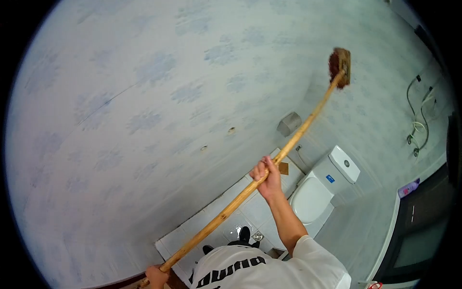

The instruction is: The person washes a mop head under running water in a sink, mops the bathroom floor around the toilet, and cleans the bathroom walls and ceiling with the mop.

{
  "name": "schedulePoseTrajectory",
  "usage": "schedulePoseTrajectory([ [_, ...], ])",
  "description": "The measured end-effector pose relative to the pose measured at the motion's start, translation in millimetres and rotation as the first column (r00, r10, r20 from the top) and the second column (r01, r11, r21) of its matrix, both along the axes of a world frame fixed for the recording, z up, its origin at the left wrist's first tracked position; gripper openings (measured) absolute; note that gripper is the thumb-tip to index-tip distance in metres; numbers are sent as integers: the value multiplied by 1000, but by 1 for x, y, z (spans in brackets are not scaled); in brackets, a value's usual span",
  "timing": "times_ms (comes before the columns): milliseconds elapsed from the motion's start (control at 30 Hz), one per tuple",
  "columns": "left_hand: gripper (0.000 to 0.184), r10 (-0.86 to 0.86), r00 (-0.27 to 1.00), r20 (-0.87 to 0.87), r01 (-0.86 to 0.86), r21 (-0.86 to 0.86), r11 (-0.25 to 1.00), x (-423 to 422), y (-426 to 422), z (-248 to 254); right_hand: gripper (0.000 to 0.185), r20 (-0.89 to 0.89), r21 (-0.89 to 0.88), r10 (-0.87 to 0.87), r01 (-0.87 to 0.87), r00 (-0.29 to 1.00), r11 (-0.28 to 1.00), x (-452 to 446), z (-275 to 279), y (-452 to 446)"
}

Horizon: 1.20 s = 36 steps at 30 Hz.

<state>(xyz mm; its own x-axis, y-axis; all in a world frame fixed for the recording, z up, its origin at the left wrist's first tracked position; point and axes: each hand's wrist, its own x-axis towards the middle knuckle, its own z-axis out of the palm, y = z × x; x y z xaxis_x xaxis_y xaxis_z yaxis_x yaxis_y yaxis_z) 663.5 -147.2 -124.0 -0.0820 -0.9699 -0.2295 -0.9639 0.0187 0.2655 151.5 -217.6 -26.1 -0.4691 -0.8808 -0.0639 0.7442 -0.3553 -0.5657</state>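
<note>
A long-handled scrub brush [219, 219] with a pale wooden pole runs diagonally across the view. My right hand [267, 177] is wrapped around the middle of the pole, the arm stretched forward. Low at the left, my left hand [157, 276] grips the pole close to its lower end. At the far upper end is the brush head [343, 67], a wooden block with dark reddish bristles. It is raised high at the tiled wall [380, 91], near the corner; whether the bristles touch the wall I cannot tell.
Below the pole stands a white toilet [310, 200]. A grey paper holder [289, 124] hangs on the wall by the corner. Hoses [418, 120] dangle at the right, above a purple bottle [408, 188] on a ledge. A drain [258, 236] is set in the wet tiled floor [211, 207].
</note>
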Motion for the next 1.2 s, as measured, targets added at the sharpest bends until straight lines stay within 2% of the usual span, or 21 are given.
schedulePoseTrajectory([
  [33,28,7,998,-62,-1,95,996,-3,-3,-8,24,1,-2,-19,19,1000,1000,-1,3,-5],
  [100,31,-28,995,-97,39,117,992,10,-2,-51,21,-35,-92,120,-123,992,988,1,10,-15],
  [133,34,-46,990,-130,64,139,988,12,-6,-72,21,-35,-97,104,-107,994,989,2,15,-22],
  [233,30,-118,982,-147,129,68,989,4,-6,-109,29,-182,-180,238,-270,954,946,14,30,-37],
  [267,29,-48,976,-212,56,30,998,-1,-1,-120,30,-227,-187,257,-301,939,935,18,40,-41],
  [300,28,33,972,-232,-16,76,997,-17,3,-104,30,-239,-199,266,-316,934,928,24,53,-44],
  [333,28,15,978,-208,4,92,996,-16,7,-108,30,-247,-206,277,-330,928,921,30,64,-46],
  [400,25,8,948,-319,10,56,998,-13,8,-123,29,-246,-162,222,-266,943,950,43,76,-51],
  [467,25,41,959,-282,-34,32,999,-12,10,-110,28,-263,-120,174,-212,949,970,54,73,-53],
  [533,25,82,961,-265,-85,-2,996,-5,8,-107,26,-182,-76,115,-131,977,989,62,68,-55],
  [600,26,147,966,-215,-143,33,989,13,8,-109,24,-142,-38,127,-134,982,990,67,46,-56],
  [733,28,105,977,-187,-106,4,994,42,19,-99,22,18,113,134,-135,991,984,80,-8,-49],
  [767,29,103,987,-121,-108,-38,993,57,23,-109,22,24,117,132,-134,991,984,83,-24,-48],
  [833,29,105,993,-45,-108,-71,992,80,31,-116,21,175,305,105,-155,979,940,87,-53,-45],
  [900,30,80,968,237,-72,-42,997,90,36,-115,20,227,316,114,-184,967,931,89,-70,-40],
  [1000,30,123,961,248,-100,-102,990,92,47,-94,21,335,284,161,-262,928,922,88,-85,-36],
  [1067,29,314,865,392,-384,111,917,77,55,-63,22,398,223,222,-329,890,918,90,-87,-35],
  [1100,31,239,920,311,-228,-72,971,80,65,-65,22,415,196,263,-368,871,909,89,-83,-32],
  [1133,37,208,867,453,-318,181,931,89,64,-65,22,356,170,289,-366,889,915,92,-78,-28],
  [1167,37,292,862,414,-395,189,899,97,76,-70,22,301,139,329,-382,895,913,97,-71,-24],
  [1200,39,216,839,499,-230,-33,973,158,113,-153,22,293,125,341,-389,893,913,100,-65,-23],
])
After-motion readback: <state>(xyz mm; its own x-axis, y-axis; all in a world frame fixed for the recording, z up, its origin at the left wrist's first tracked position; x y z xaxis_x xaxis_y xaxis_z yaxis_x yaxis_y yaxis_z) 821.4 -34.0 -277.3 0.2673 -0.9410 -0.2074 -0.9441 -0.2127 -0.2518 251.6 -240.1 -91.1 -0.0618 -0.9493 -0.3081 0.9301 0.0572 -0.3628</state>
